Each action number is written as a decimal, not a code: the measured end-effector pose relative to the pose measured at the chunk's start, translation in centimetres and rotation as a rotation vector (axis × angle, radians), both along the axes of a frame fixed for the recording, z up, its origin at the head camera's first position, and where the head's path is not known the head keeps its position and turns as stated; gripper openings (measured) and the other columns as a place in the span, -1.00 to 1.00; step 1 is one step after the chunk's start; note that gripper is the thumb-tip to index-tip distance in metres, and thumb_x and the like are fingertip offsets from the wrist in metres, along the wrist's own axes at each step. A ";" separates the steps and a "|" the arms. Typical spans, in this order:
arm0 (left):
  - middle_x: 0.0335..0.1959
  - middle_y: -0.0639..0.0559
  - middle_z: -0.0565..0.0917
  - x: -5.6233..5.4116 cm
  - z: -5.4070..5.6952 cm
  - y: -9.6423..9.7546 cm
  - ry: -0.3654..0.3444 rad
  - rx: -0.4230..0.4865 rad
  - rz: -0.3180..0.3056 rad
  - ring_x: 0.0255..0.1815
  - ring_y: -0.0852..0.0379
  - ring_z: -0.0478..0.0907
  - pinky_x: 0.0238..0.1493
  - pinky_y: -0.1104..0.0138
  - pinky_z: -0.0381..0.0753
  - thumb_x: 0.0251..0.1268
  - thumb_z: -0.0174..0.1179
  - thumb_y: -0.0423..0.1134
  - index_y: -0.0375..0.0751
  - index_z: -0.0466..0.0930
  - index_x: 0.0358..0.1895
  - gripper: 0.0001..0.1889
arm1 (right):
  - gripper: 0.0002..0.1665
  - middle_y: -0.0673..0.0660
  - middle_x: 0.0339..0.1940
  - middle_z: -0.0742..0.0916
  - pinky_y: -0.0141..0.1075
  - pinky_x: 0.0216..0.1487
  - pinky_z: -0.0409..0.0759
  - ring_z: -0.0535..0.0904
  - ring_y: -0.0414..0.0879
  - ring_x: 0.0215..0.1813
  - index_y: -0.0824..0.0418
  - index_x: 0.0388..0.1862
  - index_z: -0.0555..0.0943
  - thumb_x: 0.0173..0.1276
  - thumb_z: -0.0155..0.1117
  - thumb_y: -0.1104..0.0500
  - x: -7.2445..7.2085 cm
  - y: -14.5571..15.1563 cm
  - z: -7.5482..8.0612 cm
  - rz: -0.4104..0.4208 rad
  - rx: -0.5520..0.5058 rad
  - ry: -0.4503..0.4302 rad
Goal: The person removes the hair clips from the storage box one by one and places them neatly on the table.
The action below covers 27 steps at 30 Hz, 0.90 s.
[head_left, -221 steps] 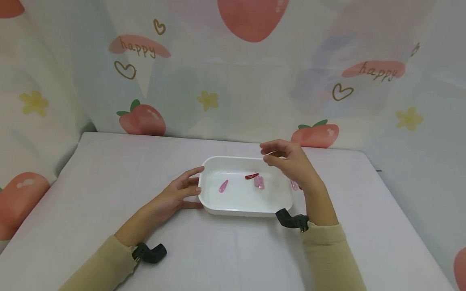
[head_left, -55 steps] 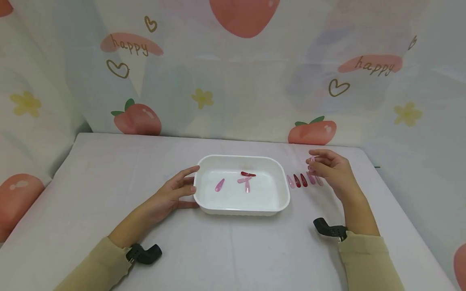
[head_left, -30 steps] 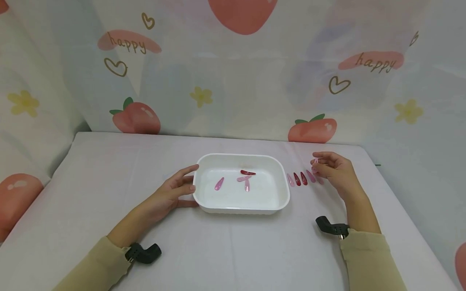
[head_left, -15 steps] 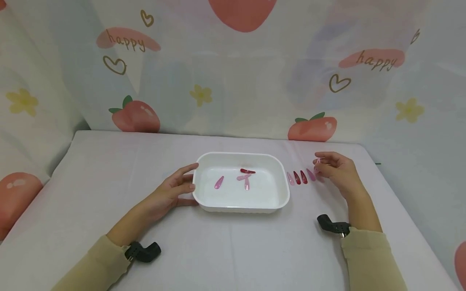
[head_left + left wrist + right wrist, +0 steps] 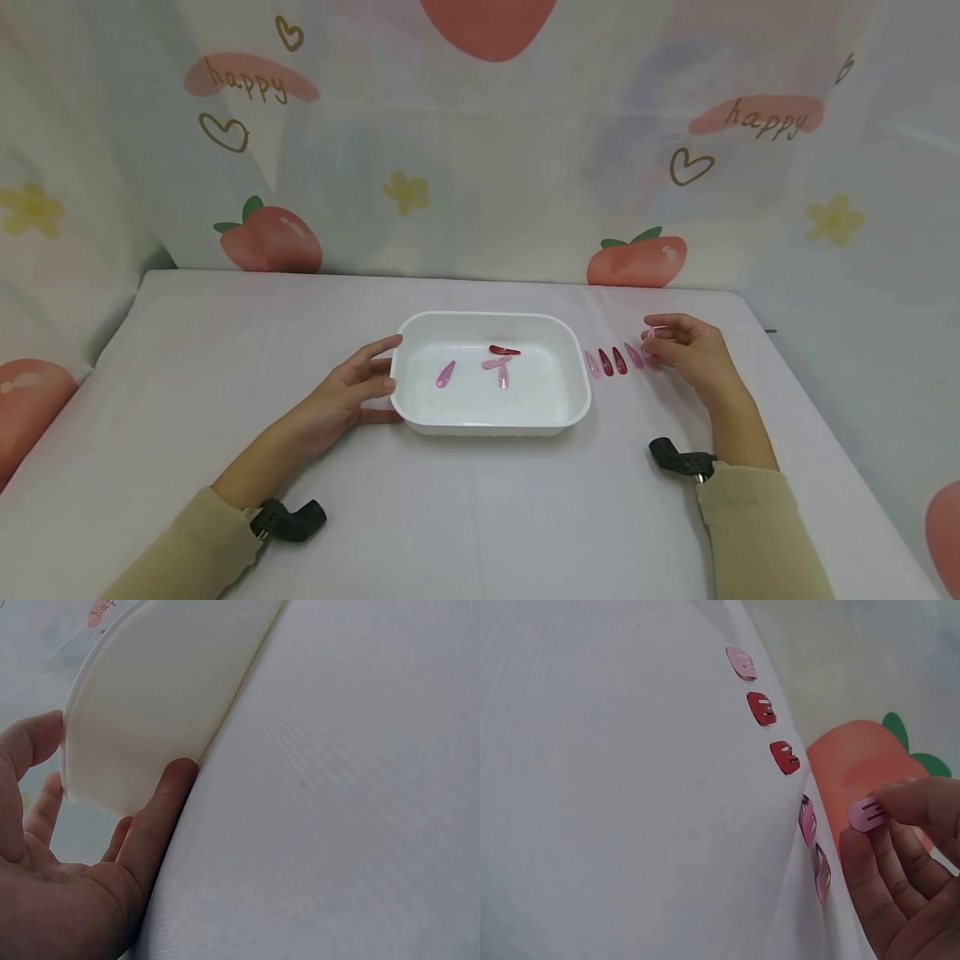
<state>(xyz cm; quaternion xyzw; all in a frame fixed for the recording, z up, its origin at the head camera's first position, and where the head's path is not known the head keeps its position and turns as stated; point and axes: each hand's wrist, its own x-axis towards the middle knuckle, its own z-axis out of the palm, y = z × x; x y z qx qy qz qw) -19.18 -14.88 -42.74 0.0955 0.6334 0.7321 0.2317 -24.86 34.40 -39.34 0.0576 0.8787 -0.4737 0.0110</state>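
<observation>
In the head view a white tray (image 5: 491, 417) holds several hair clips: a dark pink clip (image 5: 446, 374) at left, a red clip (image 5: 504, 350), and two light pink ones crossing near the middle. My left hand (image 5: 341, 393) rests against the tray's left end, fingers spread and fairly straight; the left wrist view shows fingertips on the tray wall (image 5: 150, 697). Right of the tray, my right hand (image 5: 693, 354) pinches a pink snap hair clip (image 5: 866, 815) between thumb and fingers, held above the row of clips on the table.
The row on the white-covered table (image 5: 450, 517) has a light pink clip (image 5: 592, 364), two red clips (image 5: 606, 362), a darker pink clip (image 5: 633, 355) and another pink clip (image 5: 823, 874) partly behind my right hand in the head view. A printed curtain (image 5: 510, 200) backs the table.
Since the earliest frame, my right hand has moved from over the tray to the right; more clips show in the row. Lately it stays there holding the clip. My left hand keeps its place.
</observation>
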 end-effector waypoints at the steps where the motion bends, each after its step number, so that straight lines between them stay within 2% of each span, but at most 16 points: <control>1: 0.48 -0.22 0.21 0.0 0.0 0.0 -0.001 -0.001 0.001 0.30 -0.18 0.44 0.11 -0.08 0.64 0.49 0.10 -0.32 0.09 0.08 0.58 -0.32 | -0.46 0.14 -0.05 0.66 -0.46 -0.13 0.69 0.68 -0.21 -0.21 0.25 0.35 0.46 0.46 0.26 0.09 0.0 0.0 0.0 0.001 0.000 -0.003; 12: 0.49 -0.22 0.21 0.0 -0.1 0.0 0.003 0.004 0.000 0.31 -0.20 0.43 0.11 -0.09 0.64 0.50 0.08 -0.34 0.09 0.08 0.58 -0.33 | -0.44 0.25 0.05 0.62 -0.45 -0.14 0.70 0.68 -0.26 -0.21 0.24 0.34 0.47 0.44 0.29 0.06 -0.2 -0.5 -0.3 0.053 0.016 -0.053; 20: 0.49 -0.21 0.21 -0.1 -0.1 0.1 0.015 -0.003 -0.005 0.32 -0.20 0.42 0.10 -0.08 0.64 0.50 0.07 -0.32 0.12 0.09 0.57 -0.34 | -0.44 0.28 0.13 0.62 -0.52 -0.15 0.67 0.67 -0.27 -0.18 0.21 0.39 0.45 0.48 0.23 0.07 0.2 1.7 0.2 -0.028 0.088 -0.035; 24: 0.49 -0.22 0.21 0.0 0.0 0.0 0.015 -0.002 -0.005 0.32 -0.18 0.43 0.10 -0.09 0.64 0.49 0.10 -0.30 0.13 0.10 0.56 -0.34 | -0.46 0.25 0.10 0.63 -0.55 -0.15 0.65 0.66 -0.33 -0.20 0.23 0.36 0.47 0.48 0.24 0.07 0.1 2.4 -0.1 -0.046 0.080 -0.056; 27: 0.49 -0.20 0.21 0.1 0.1 0.0 0.006 0.001 -0.004 0.32 -0.17 0.43 0.10 -0.09 0.63 0.48 0.11 -0.29 0.13 0.11 0.56 -0.33 | -0.48 0.23 0.08 0.63 -0.56 -0.15 0.65 0.66 -0.30 -0.20 0.21 0.34 0.50 0.47 0.24 0.06 0.0 2.6 -0.5 -0.049 0.095 -0.081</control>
